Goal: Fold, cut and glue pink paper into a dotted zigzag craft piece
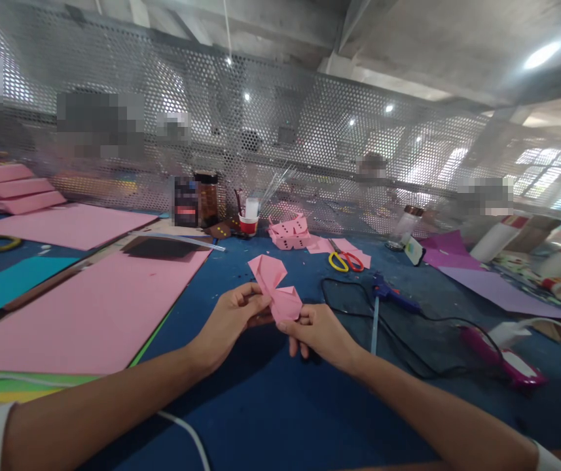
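A folded pink paper bow (287,302) is held up above the blue table (255,418), its two lobes fanning to the upper left and lower right. My left hand (228,320) pinches it near its narrow middle with thumb and fingers. At the lower right lobe, my right hand (322,330) grips the edge between thumb and forefinger, other fingers curled beneath. Beyond the hands lie scissors (345,260) with yellow and red handles on pink paper scraps. A blue glue gun (394,293) with a dark cord rests to the right of my right hand.
Large pink sheets (93,314) and a teal sheet (19,284) cover the left side. Behind stand a brown jar (207,199), a red-and-white cup (249,224) and a pink dotted paper piece (289,233). Purple paper (501,284) and a magenta power strip (520,367) lie right. A perforated metal screen (280,131) rises behind.
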`<state>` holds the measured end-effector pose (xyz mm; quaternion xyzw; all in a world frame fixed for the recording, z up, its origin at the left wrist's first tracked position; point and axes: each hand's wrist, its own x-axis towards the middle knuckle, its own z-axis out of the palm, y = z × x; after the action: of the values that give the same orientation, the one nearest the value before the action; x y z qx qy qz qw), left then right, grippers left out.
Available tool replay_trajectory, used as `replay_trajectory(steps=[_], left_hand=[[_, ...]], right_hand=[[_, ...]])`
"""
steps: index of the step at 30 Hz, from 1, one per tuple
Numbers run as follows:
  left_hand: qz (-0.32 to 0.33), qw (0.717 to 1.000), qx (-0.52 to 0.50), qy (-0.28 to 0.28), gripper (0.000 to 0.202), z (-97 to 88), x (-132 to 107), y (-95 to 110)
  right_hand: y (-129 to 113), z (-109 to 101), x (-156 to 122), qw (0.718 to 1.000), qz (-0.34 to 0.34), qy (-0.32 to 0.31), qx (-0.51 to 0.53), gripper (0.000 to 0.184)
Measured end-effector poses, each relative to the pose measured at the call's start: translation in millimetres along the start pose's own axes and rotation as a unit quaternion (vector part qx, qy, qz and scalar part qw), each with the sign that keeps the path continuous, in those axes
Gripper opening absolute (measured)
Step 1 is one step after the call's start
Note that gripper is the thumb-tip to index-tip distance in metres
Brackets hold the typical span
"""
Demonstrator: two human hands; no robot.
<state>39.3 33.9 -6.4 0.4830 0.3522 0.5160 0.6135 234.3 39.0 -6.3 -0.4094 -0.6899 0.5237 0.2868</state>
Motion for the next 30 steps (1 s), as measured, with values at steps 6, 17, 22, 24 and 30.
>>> replay_trajectory(steps=[6,17,22,24,30], left_hand=[[0.002,1.0,-0.007,-0.008,0.021,-0.6,0.9,-1.5],[0.018,1.0,-0.006,-0.005,0.017,-1.5,-0.2,-0.4],[0.01,1.0,-0.018,0.006,0.017,-2.0,2.0,-1.4],[0.003,1.0,-0.022,0.009,0.017,-2.3,2.7,-2.8],[-0.005,1.0,-0.031,0.001,0.017,-4.4,2.4,-5.3]], right_hand=[[1.9,-0.5,1.7,0.999,0.012,0.015,-0.034,0.028],[2.1,0.1,2.6,0.999,-0.006,0.018,-0.032,0.029],[8.2,-0.7,4.5,0.999,0.001,0.011,-0.043,0.03],[9.8,-0.4,4.1,0.998,0.001,0.015,-0.055,0.031],[6.9,2.1,0.0,0.997,-0.004,0.031,-0.069,0.022]])
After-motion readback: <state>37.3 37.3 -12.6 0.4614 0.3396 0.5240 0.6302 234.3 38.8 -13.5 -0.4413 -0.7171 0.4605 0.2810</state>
